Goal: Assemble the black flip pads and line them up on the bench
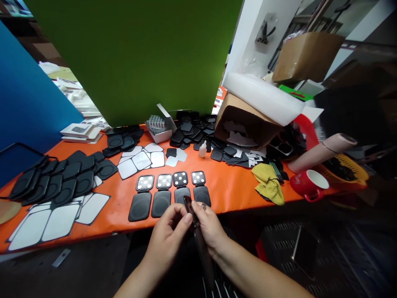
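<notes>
Black pads (72,170) lay nr the table's (229,190) L end. L hand (169,234), approx. mid near edge, was half-curled, thumb & forefinger touching the dark piece (190,205); can't tell if it gripped. Piece was btwn both hands, tilted, by the table's near edge. R hand (211,225) was closed round its R side. Yellow cloth (267,182), then red mug (305,186), sat twd R end.
</notes>
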A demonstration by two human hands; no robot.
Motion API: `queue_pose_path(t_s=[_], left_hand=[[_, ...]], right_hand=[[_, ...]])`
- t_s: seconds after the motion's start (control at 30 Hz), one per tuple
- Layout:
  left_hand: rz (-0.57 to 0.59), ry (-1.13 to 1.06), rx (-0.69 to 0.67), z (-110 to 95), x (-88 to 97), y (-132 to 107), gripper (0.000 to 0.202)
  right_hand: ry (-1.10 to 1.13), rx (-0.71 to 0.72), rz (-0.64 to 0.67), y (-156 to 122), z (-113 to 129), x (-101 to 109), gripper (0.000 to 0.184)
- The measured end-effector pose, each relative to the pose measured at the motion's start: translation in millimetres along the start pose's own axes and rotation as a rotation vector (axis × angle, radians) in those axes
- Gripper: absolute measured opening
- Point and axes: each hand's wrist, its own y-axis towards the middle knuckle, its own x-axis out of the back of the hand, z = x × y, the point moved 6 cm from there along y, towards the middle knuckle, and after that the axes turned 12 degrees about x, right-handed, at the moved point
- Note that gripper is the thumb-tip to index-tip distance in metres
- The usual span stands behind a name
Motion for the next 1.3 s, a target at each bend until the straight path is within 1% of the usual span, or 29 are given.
queue_pose_path(t_s=[0.1,0.17,0.27,0.3,0.37,0.47,0.57,0.63,0.67,0.77,0.83,0.9,1.0,1.1,1.17,1.3], left_hand=[[-0.048,0.063,-0.037,-3.9,2.6,0.8,0.021],[-0.096,0.094,-0.037,-5.6,4.7,1.2,0.024],[-0.163,0.038,0.001,-3.3,10.2,0.8,0.029],[-0.161,0.013,0.016,-1.1,11.3,0.6,0.028],[-0.119,-0.032,0.059,6.2,11.5,0.7,0.025],[-0.059,-0.115,0.158,23.8,8.8,2.2,0.022],[0.003,-0.263,0.202,39.7,-0.3,4.8,0.037],[0.04,-0.39,0.238,47.1,-6.8,6.1,0.046],[0.034,-0.452,0.269,50.0,-7.9,6.3,0.05],[0.003,-0.56,0.372,53.0,-6.2,4.8,0.059],[0.025,-0.591,0.392,49.7,-4.7,4.0,0.061],[0.047,-0.603,0.393,47.3,-3.8,4.4,0.06],[0.028,-0.565,0.402,50.9,-3.2,6.6,0.059],[-0.01,-0.451,0.369,55.7,-2.7,8.4,0.06],[-0.04,-0.331,0.301,55.5,-1.3,8.3,0.056],[-0.072,-0.088,0.13,49.8,-1.7,5.2,0.051]], right_hand=[[-0.132,0.141,-0.024,0.4,9.3,-0.2,0.031],[-0.2,0.179,-0.033,1.0,10.9,0.1,0.032],[-0.279,0.201,-0.038,3.5,11.2,2.5,0.033],[-0.299,0.208,-0.038,4.7,11.3,3.9,0.034],[-0.34,0.226,-0.038,7.5,11.3,7.2,0.035],[-0.437,0.274,-0.039,12.5,11.7,12.4,0.035],[-0.57,0.319,-0.047,18.7,12.9,17.4,0.035],[-0.634,0.309,-0.004,23.3,12.3,18.9,0.035],[-0.661,0.302,0.034,25.1,12.5,19.0,0.034],[-0.74,0.313,0.156,26.5,18.7,18.6,0.028],[-0.79,0.351,0.184,24.2,28.7,19.0,0.024],[-0.842,0.407,0.204,20.2,40.5,16.7,0.024],[-0.964,0.494,0.284,12.5,53.1,5.5,0.025],[-1.176,0.55,0.348,6.2,54.9,-6.6,0.02],[-1.302,0.569,0.347,4.1,52.6,-11.3,0.018],[-1.439,0.58,0.326,3.2,46.2,-14.8,0.019]])
